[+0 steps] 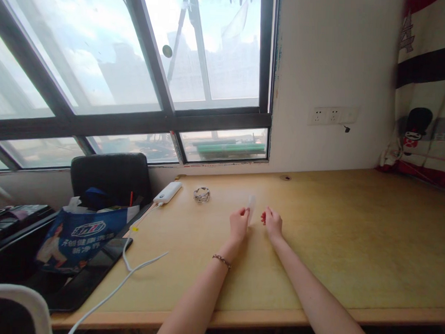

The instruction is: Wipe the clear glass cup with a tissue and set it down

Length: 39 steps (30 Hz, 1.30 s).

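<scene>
Pinching film (252,205) (see-through) — left hand (238,225); right hand (273,223) near.

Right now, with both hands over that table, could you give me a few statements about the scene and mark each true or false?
1. The left hand holds a clear strip. True.
2. A bracelet circles the right wrist. False: the bracelet is on the left wrist.
3. A blue printed bag is left of the table. True.
4. The white device is right of both hands. False: the white device lies to their left.
</scene>
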Each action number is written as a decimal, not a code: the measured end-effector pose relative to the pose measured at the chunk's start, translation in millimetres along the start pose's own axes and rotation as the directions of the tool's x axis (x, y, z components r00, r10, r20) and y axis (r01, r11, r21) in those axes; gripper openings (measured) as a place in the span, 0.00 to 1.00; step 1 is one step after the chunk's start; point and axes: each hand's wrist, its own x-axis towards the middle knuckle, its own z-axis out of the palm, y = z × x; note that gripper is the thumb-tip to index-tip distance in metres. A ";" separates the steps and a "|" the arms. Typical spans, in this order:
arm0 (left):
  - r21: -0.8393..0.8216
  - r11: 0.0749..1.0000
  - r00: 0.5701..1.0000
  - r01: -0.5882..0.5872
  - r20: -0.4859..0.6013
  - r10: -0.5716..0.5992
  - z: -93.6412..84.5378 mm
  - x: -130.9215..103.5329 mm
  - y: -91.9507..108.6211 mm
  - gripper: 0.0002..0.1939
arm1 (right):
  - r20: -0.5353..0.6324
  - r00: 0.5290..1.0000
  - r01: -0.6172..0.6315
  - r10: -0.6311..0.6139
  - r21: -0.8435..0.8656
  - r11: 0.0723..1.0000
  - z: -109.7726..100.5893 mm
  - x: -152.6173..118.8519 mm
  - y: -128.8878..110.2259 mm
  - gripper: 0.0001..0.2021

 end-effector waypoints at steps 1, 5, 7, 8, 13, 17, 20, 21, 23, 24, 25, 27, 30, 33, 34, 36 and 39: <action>-0.124 0.992 1.000 0.018 -0.011 -0.019 0.3 0.7 1.5 0.18 | 0.037 0.999 0.021 -0.022 0.023 1.000 0.7 -0.6 -1.1 0.21; -0.487 0.869 0.996 0.088 0.063 -0.066 2.6 -1.8 10.8 0.17 | 0.171 0.972 0.147 -0.159 0.079 0.986 3.3 -5.6 -5.6 0.18; -0.578 0.805 0.990 0.132 0.116 -0.079 4.3 -4.6 15.0 0.17 | 0.196 0.964 0.170 -0.181 0.075 0.983 3.7 -7.8 -6.8 0.17; -0.607 0.781 0.987 0.149 0.136 -0.082 5.1 -5.8 16.3 0.18 | 0.197 0.964 0.167 -0.178 0.071 0.983 3.6 -8.7 -7.3 0.18; -0.658 0.736 0.984 0.157 0.166 -0.060 7.4 -6.6 14.5 0.16 | 0.180 0.973 0.132 -0.142 0.067 0.989 3.1 -11.2 -10.7 0.20; -0.659 0.737 0.986 0.150 0.158 -0.060 7.1 -4.3 10.6 0.15 | 0.209 0.967 0.133 -0.146 0.076 0.988 3.3 -13.5 -14.4 0.21; -0.656 0.740 0.987 0.151 0.140 -0.076 6.5 -3.2 9.9 0.15 | 0.238 0.958 0.154 -0.163 0.057 0.987 3.9 -15.4 -14.9 0.21; -0.656 0.740 0.988 0.148 0.132 -0.081 6.4 -3.0 9.9 0.15 | 0.242 0.955 0.162 -0.169 0.051 0.986 4.1 -15.9 -14.6 0.21; -0.651 0.746 0.990 0.141 0.110 -0.091 6.2 -2.7 9.8 0.14 | 0.249 0.950 0.183 -0.189 0.050 0.982 4.6 -16.6 -13.8 0.21; -0.646 0.751 0.990 0.137 0.099 -0.096 6.1 -2.5 9.7 0.14 | 0.252 0.947 0.194 -0.201 0.052 0.980 4.8 -16.7 -13.4 0.21; -0.640 0.756 0.991 0.134 0.090 -0.099 5.9 -2.3 9.5 0.14 | 0.254 0.944 0.203 -0.210 0.053 0.978 4.8 -16.6 -13.0 0.21; -0.623 0.771 0.992 0.129 0.076 -0.105 5.4 -1.9 9.0 0.14 | 0.248 0.946 0.205 -0.210 0.048 0.978 4.6 -15.6 -12.1 0.19; -0.589 0.798 0.991 0.132 0.062 -0.118 4.3 -1.2 8.3 0.15 | 0.202 0.965 0.166 -0.169 0.032 0.986 3.9 -11.7 -9.6 0.18; -0.558 0.819 0.990 0.135 0.048 -0.130 3.8 -0.7 7.8 0.16 | 0.149 0.983 0.105 -0.106 0.018 0.994 3.4 -7.9 -7.5 0.21; -0.551 0.824 0.990 0.136 0.041 -0.136 3.9 -0.6 7.8 0.15 | 0.143 0.986 0.087 -0.089 0.020 0.996 3.3 -7.4 -7.5 0.22; -0.541 0.829 0.988 0.140 0.028 -0.149 4.4 -0.4 7.7 0.15 | 0.160 0.984 0.072 -0.077 0.038 0.997 3.4 -8.1 -8.9 0.23; -0.559 0.816 0.987 0.148 0.025 -0.161 4.8 0.0 7.6 0.16 | 0.232 0.967 0.095 -0.108 0.065 0.993 3.6 -11.1 -12.7 0.21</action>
